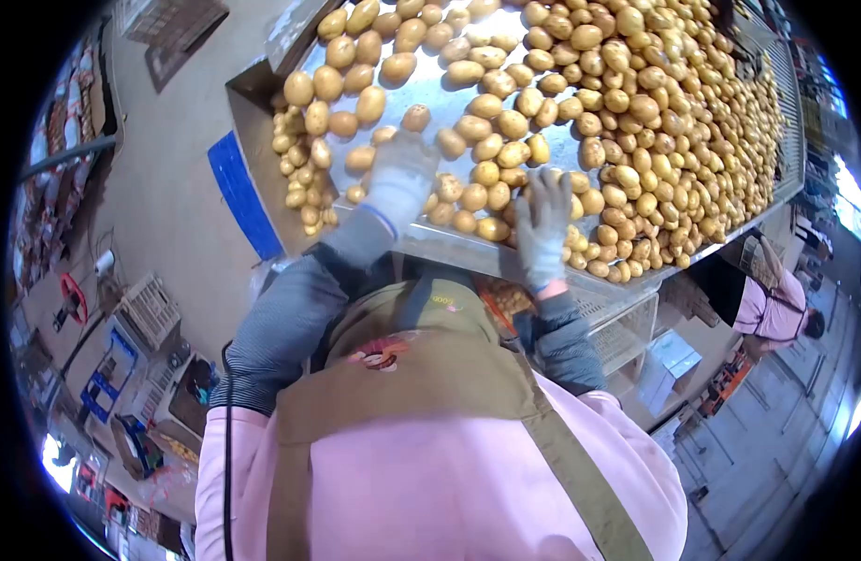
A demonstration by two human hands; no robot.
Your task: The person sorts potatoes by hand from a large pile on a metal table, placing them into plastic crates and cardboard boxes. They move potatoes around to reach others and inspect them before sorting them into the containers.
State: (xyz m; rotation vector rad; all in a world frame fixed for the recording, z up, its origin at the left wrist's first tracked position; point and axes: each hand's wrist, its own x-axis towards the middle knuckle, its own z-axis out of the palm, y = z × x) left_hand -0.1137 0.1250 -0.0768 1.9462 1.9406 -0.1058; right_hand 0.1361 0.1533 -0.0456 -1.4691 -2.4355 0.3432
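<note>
Where the two gloved hands meet the near edge of the heap, the tan, oval potatoes (636,103) lie loose and a single layer deep. They are smooth-skinned and pale yellow-brown, with long axes pointing every way. They thicken into a dense bed farther out and toward the person's right.

The left hand (400,182), in a pale grey knit glove, reaches the farther of the two. Its back is turned to the camera and its fingers bend down onto the potatoes. It is blurred, so I cannot tell whether it grips one or only presses on them. One round potato (414,118) sits alone just beyond its fingertips, nearer this hand than the other.

The right hand (542,224), in a darker grey glove, lies closer to the body. Its fingers are splayed and flat on the potatoes at the table edge, loose and holding nothing.

All of this rests on a shiny steel sorting table (449,251) directly ahead of the person. On the left side, a narrow side trough of smaller potatoes (297,178) runs along the table, with a blue panel (238,201) beside it. An olive apron (421,374) over a pink top fills the foreground. A white slatted crate (150,309) stands on the floor to the left. A co-worker in pink (776,313) stands well apart on the right.
</note>
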